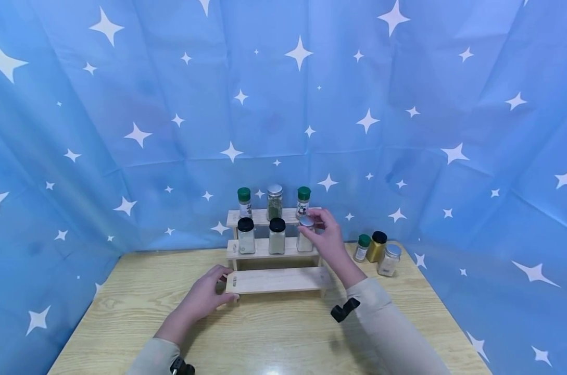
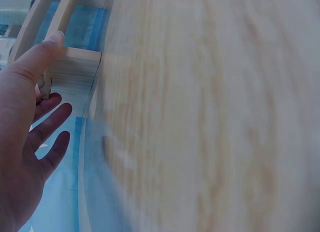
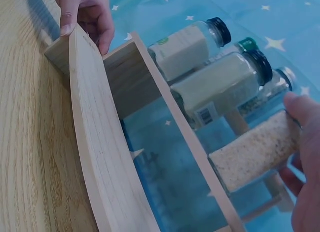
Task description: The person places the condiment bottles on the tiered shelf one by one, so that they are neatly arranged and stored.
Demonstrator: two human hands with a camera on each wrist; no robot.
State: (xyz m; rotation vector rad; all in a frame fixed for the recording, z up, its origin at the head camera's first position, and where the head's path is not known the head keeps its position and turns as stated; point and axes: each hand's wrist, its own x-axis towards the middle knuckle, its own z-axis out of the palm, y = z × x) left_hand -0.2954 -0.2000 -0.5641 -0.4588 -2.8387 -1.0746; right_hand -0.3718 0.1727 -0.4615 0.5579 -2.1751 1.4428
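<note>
Over the bottom shelf (image 1: 278, 280) I can pass freely; left of my right hand (image 1: 329, 239), 2 black-capped jars (image 1: 277, 239) crowd the middle shelf (image 1: 262, 246), and a green-capped spice bottle (image 1: 303, 200) stands just behind.

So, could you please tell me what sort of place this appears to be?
It is probably a staged tabletop set: a blue curtain patterned with white stars hangs behind and beside a wooden table, on which stands a tiered rack holding what look like spice jars.
</note>
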